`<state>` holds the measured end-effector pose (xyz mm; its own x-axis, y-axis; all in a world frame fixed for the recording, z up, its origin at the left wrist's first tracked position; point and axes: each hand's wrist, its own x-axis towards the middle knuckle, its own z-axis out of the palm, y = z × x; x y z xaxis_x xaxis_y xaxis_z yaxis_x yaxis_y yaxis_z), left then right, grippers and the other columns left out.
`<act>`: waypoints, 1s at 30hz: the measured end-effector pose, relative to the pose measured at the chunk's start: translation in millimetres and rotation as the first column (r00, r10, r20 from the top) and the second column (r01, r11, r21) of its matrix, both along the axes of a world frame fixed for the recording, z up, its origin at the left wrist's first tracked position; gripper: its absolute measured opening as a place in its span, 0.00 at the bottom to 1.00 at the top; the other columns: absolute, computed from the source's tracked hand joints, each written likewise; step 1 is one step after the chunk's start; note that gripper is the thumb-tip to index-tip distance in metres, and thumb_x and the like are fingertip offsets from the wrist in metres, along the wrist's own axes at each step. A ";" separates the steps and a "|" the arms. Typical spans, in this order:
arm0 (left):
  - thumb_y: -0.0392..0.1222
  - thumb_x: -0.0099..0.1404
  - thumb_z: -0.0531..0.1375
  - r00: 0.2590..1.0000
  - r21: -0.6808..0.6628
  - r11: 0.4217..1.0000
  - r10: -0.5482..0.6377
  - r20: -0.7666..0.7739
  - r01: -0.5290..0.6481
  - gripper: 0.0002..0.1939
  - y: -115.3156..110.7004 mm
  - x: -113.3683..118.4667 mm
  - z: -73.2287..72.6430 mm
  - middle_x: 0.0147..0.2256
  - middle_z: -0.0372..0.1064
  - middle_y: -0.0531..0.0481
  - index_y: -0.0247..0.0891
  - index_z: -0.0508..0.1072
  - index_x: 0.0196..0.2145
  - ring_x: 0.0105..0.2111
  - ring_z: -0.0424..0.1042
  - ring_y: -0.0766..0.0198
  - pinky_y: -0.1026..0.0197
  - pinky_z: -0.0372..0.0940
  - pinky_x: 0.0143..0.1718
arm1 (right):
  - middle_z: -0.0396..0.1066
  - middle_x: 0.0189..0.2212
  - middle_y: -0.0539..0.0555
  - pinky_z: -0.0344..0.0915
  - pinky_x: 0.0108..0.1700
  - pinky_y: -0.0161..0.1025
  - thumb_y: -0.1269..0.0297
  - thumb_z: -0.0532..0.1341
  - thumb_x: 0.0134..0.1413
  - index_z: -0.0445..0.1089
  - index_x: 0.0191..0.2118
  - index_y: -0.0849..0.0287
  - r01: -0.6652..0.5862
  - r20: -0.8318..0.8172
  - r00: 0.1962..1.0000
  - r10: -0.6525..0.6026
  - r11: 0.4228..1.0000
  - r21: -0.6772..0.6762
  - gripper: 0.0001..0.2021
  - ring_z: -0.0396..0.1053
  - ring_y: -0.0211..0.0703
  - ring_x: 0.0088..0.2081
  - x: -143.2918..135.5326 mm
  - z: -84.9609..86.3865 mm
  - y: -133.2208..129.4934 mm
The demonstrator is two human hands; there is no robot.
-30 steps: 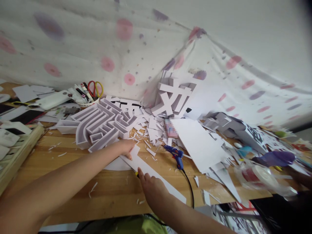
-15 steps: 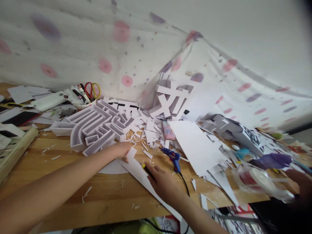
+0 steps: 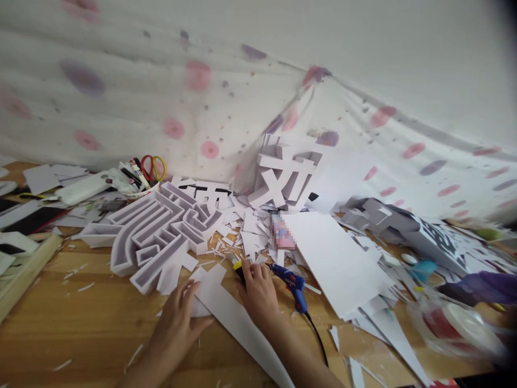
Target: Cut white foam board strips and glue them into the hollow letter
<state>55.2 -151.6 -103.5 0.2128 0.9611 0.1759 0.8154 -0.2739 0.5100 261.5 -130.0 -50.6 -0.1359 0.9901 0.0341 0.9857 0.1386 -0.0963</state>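
My left hand [image 3: 175,318] is open, fingers spread, by the left edge of a long white board strip [image 3: 236,318]. Whether its fingertips touch the white pieces there I cannot tell. Closed around a yellow-and-black utility knife [image 3: 238,268], my right hand [image 3: 258,291] is over the right side of that strip. The knife's front end points away from me, and much of its handle is hidden by my fingers. A blue glue gun [image 3: 294,285] lies just right of my right hand. Beyond my left hand rests a large white hollow-walled character [image 3: 161,231].
Another white built character [image 3: 285,178] leans at the back. A large white sheet [image 3: 343,258] lies to the right, near tape rolls [image 3: 448,323] in plastic. Paper scraps [image 3: 252,231] are heaped in the middle. A cup of pens and scissors [image 3: 151,170] stands back left.
My left hand has let go of the white strip and drawn back toward me, its fingers opening. My right hand, with the knife, has moved a little forward along the strip. The view has shifted.
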 end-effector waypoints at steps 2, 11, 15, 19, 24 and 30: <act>0.49 0.54 0.60 0.999 0.040 0.998 0.050 -0.001 -0.050 0.39 -9.1 1.4 -14.8 0.56 0.55 0.39 0.47 0.46 0.59 0.57 0.57 0.47 0.46 0.54 0.57 | 0.66 0.45 0.59 0.60 0.52 0.47 0.58 0.63 0.50 0.54 0.61 0.58 -0.130 -0.079 0.989 0.126 0.991 -0.039 0.33 0.61 0.52 0.47 -7.9 1.9 -10.8; 0.53 0.56 0.60 0.990 0.304 0.943 0.138 0.021 -0.138 0.47 -9.6 10.6 -28.1 0.55 0.55 0.33 0.38 0.38 0.63 0.53 0.61 0.43 0.43 0.62 0.48 | 0.63 0.48 0.61 0.58 0.55 0.47 0.59 0.65 0.45 0.52 0.62 0.58 -0.215 -0.253 0.954 0.158 0.953 -0.215 0.38 0.59 0.55 0.50 -19.3 -7.1 -28.9; 0.53 0.55 0.61 0.984 0.337 0.928 0.176 -0.013 -0.162 0.49 -8.9 13.6 -27.1 0.55 0.56 0.31 0.36 0.37 0.64 0.52 0.62 0.40 0.43 0.63 0.46 | 0.63 0.45 0.61 0.59 0.53 0.45 0.65 0.64 0.44 0.56 0.60 0.61 -0.097 -0.314 0.948 0.053 0.987 -0.128 0.36 0.61 0.53 0.48 -8.8 -1.3 -21.0; 0.51 0.52 0.63 0.986 0.336 0.931 0.164 -0.030 -0.145 0.51 -5.6 21.6 -22.4 0.56 0.56 0.30 0.34 0.39 0.64 0.52 0.61 0.40 0.43 0.62 0.47 | 0.63 0.44 0.63 0.58 0.52 0.46 0.65 0.62 0.46 0.57 0.59 0.64 0.070 -0.275 0.960 -0.056 0.997 0.042 0.32 0.60 0.54 0.47 4.1 9.4 12.1; 0.47 0.55 0.61 0.993 0.349 0.930 0.122 0.002 -0.115 0.42 0.9 30.2 -19.3 0.51 0.63 0.35 0.35 0.46 0.62 0.49 0.65 0.45 0.44 0.62 0.48 | 0.64 0.41 0.64 0.57 0.49 0.46 0.58 0.63 0.48 0.61 0.56 0.66 0.182 -0.167 0.972 -0.165 0.979 0.092 0.30 0.61 0.56 0.45 11.7 9.5 66.8; 0.39 0.54 0.61 0.995 0.490 0.866 0.070 0.070 -0.096 0.38 1.2 13.0 -2.2 0.49 0.63 0.37 0.37 0.49 0.61 0.48 0.65 0.47 0.46 0.64 0.46 | 0.66 0.45 0.63 0.55 0.49 0.45 0.59 0.59 0.54 0.68 0.46 0.61 0.135 -0.311 0.947 -0.075 0.975 0.175 0.16 0.60 0.53 0.47 -1.4 13.9 73.9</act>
